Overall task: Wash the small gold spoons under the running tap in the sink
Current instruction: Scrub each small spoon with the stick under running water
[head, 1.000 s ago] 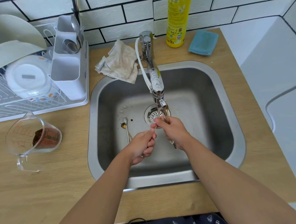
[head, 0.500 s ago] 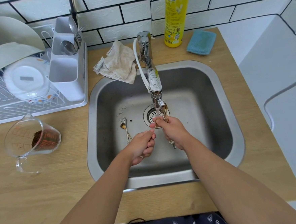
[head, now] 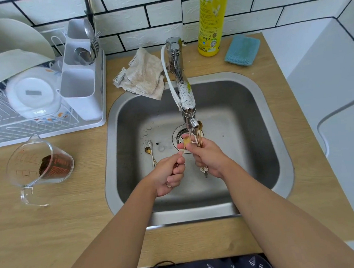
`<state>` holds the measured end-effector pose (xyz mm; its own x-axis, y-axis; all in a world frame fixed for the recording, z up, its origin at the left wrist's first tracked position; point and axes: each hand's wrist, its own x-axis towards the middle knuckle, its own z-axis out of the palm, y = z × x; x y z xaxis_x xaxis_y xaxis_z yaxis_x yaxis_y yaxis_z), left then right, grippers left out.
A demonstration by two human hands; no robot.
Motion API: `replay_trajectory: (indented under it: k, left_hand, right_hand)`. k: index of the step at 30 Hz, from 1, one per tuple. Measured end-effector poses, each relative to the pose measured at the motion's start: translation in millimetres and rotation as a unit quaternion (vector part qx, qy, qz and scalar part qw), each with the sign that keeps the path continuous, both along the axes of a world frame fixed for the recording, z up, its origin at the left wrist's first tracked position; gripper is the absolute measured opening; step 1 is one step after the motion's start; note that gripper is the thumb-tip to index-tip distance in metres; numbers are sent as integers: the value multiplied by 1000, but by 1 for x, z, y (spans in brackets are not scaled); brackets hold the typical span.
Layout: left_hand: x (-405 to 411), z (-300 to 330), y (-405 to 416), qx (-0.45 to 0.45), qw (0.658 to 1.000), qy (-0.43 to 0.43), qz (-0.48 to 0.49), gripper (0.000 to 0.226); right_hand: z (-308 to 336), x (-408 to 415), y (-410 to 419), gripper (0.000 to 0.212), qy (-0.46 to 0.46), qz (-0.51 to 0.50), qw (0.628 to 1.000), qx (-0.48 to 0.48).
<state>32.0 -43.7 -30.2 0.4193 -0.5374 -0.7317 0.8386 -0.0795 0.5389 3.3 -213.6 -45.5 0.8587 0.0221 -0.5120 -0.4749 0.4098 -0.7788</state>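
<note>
Both hands are over the steel sink, just below the tap. My left hand pinches the handle of a small gold spoon, whose bowl is under the spout. My right hand grips a bundle of gold spoons; their bowls point up beside the spout and a flower-tipped handle sticks out below the palm. My right thumb and forefinger touch the bowl of the single spoon. Two more small spoons lie on the sink floor to the left of the drain.
A dish rack with plates and a cutlery holder stands at the left. A glass measuring cup with brown grounds lies on its side on the wooden counter. A crumpled cloth, yellow detergent bottle and blue sponge sit behind the sink.
Both hands stay under the tap with the spoons. The single spoon's bowl now shows between my right thumb and forefinger.
</note>
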Motion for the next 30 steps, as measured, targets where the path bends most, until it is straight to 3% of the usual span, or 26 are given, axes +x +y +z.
replay_trajectory:
  k: [6, 13, 19, 24, 27, 30]
  left_hand:
    - [-1, 5, 0, -20, 996, 69, -45, 46]
    - [0, 4, 2, -34, 998, 50, -17, 47]
    - [-1, 2, 2, -43, 999, 3, -19, 38]
    - [-3, -1, -2, 31, 997, -61, -25, 37]
    - [-2, -2, 0, 33, 997, -57, -29, 40]
    - [-2, -2, 1, 12, 999, -39, -31, 42]
  right_hand:
    - [-2, 0, -1, 4, -5, -15, 1000, 6]
    - [-2, 1, -3, 27, -5, -10, 999, 33]
    - [0, 0, -4, 24, -9, -33, 999, 9]
    - [-2, 2, -4, 30, 22, -47, 998, -45]
    - [-2, 3, -5, 33, 28, -56, 997, -37]
    - [-2, 2, -6, 20, 5, -62, 998, 6]
